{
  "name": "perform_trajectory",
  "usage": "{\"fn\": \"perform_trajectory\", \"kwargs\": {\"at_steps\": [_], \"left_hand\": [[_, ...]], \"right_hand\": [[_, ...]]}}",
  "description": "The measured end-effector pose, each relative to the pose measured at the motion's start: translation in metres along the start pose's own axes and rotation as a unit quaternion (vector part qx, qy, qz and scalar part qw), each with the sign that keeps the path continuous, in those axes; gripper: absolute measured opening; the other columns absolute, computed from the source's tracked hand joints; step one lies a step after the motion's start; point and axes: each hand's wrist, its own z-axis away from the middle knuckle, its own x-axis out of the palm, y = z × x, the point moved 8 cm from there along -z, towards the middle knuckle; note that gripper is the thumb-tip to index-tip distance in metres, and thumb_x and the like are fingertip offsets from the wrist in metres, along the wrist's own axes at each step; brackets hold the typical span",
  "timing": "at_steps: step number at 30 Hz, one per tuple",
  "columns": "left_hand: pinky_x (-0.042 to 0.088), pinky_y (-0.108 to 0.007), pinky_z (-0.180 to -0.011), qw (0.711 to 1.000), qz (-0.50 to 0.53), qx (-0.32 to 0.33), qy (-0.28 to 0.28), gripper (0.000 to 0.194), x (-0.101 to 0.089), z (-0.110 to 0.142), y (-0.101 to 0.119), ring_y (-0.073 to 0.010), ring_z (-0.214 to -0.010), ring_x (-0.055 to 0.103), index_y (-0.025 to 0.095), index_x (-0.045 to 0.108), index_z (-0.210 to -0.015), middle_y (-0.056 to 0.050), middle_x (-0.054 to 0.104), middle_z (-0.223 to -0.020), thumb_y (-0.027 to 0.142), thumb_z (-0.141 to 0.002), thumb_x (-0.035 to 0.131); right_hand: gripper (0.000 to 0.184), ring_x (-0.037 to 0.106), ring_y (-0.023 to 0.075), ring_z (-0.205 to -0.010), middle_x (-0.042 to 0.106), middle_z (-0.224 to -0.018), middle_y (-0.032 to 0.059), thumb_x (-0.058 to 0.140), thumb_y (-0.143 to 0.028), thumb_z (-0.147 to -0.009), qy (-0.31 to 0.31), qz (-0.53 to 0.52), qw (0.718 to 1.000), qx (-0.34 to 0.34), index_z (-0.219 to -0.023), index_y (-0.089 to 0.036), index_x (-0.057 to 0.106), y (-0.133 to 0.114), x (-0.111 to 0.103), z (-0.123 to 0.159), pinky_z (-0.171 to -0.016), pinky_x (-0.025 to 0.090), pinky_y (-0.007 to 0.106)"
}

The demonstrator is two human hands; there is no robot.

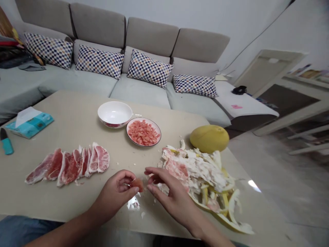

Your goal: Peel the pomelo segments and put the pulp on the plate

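Over the front of the table, my left hand (pixel 118 188) pinches a piece of pomelo flesh (pixel 137 184) between thumb and fingers. Just right of that piece, my right hand (pixel 172 195) has its thumb and fingers curved and apart, with nothing visible in its grip. To the left lies a row of pomelo segments (pixel 69 166), some with white membrane on them. A dark-rimmed plate (pixel 128 136) beyond my hands bears a heap of small pink flesh pieces (pixel 143 133). Beside my right hand spreads a pile of peel, pith and membrane (pixel 205 175).
A white bowl (pixel 114 113) touches or nearly touches the plate. At the right stands a whole yellow pomelo (pixel 209 138). A tissue pack (pixel 33 123) and a teal-handled knife (pixel 7 144) lie at the left. Behind the table (pixel 177 120) runs a sofa (pixel 140 87) with patterned cushions.
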Motion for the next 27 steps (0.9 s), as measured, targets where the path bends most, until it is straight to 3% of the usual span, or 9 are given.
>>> {"fn": "perform_trajectory", "kwargs": {"at_steps": [3,6,15,17,20,24,26,27], "left_hand": [[0.049,-0.031,-0.079,1.000,-0.011,0.001,-0.016,0.016,0.004,0.003,-0.002,-0.0197,-0.086,0.064,0.019,0.063,-0.087,-0.004,0.068,-0.086,0.025,-0.076,0.073],[0.049,-0.032,-0.080,1.000,0.001,-0.004,-0.030,0.016,0.006,0.004,-0.005,-0.0206,-0.087,0.064,0.018,0.063,-0.086,-0.004,0.068,-0.086,0.025,-0.075,0.073],[0.051,-0.033,-0.080,0.999,0.021,-0.021,-0.029,0.017,0.005,0.004,-0.009,-0.0215,-0.086,0.067,0.018,0.066,-0.085,-0.005,0.072,-0.085,0.026,-0.073,0.075],[0.051,-0.034,-0.080,0.998,0.038,-0.020,-0.040,0.017,0.006,0.003,-0.008,-0.0222,-0.085,0.068,0.018,0.066,-0.085,-0.006,0.072,-0.085,0.027,-0.073,0.076],[0.050,-0.036,-0.083,0.996,0.070,-0.010,-0.061,0.017,0.009,0.002,-0.005,-0.0230,-0.086,0.069,0.018,0.065,-0.084,-0.006,0.073,-0.084,0.028,-0.075,0.075],[0.048,-0.034,-0.085,0.996,0.081,0.001,-0.046,0.016,0.004,0.001,0.002,-0.0210,-0.087,0.067,0.018,0.065,-0.084,-0.006,0.073,-0.085,0.027,-0.075,0.075],[0.048,-0.033,-0.085,0.996,0.082,0.002,-0.034,0.017,0.001,0.000,0.006,-0.0204,-0.088,0.066,0.018,0.065,-0.086,-0.006,0.072,-0.087,0.028,-0.076,0.075],[0.047,-0.032,-0.085,0.996,0.083,0.003,-0.031,0.017,0.000,0.000,0.009,-0.0202,-0.089,0.065,0.018,0.065,-0.086,-0.006,0.072,-0.087,0.028,-0.076,0.074]], "right_hand": [[0.020,0.065,0.0156,-0.075,0.069,-0.092,0.0045,0.070,-0.029,-0.081,0.003,-0.066,0.998,0.013,-0.099,-0.021,0.068,-0.004,0.008,-0.002,-0.069,0.053,0.028],[0.007,0.065,0.0161,-0.076,0.070,-0.086,0.0043,0.069,-0.026,-0.083,-0.001,-0.081,0.996,0.022,-0.086,-0.020,0.072,-0.005,0.015,-0.003,-0.068,0.052,0.027],[0.015,0.063,0.0151,-0.069,0.068,-0.079,0.0048,0.063,-0.030,-0.084,-0.010,-0.097,0.992,0.075,-0.082,-0.018,0.071,0.007,0.019,0.000,-0.060,0.051,0.025],[0.019,0.063,0.0148,-0.066,0.068,-0.073,0.0035,0.065,-0.037,-0.083,-0.026,-0.158,0.980,0.121,-0.080,-0.018,0.069,0.015,0.022,-0.001,-0.059,0.051,0.025],[0.029,0.063,0.0143,-0.064,0.067,-0.068,0.0015,0.068,-0.046,-0.080,-0.057,-0.301,0.932,0.194,-0.080,-0.017,0.067,0.027,0.031,0.000,-0.064,0.053,0.028],[0.033,0.062,0.0124,-0.065,0.064,-0.069,0.0005,0.072,-0.049,-0.076,-0.049,-0.413,0.880,0.232,-0.078,-0.016,0.068,0.036,0.036,0.001,-0.067,0.055,0.026],[0.033,0.062,0.0118,-0.067,0.065,-0.076,0.0016,0.071,-0.049,-0.078,-0.042,-0.407,0.884,0.226,-0.081,-0.017,0.069,0.041,0.032,-0.005,-0.066,0.055,0.026],[0.032,0.063,0.0122,-0.068,0.067,-0.080,0.0025,0.069,-0.049,-0.080,-0.031,-0.373,0.903,0.211,-0.084,-0.017,0.069,0.044,0.026,-0.013,-0.066,0.056,0.026]]}}
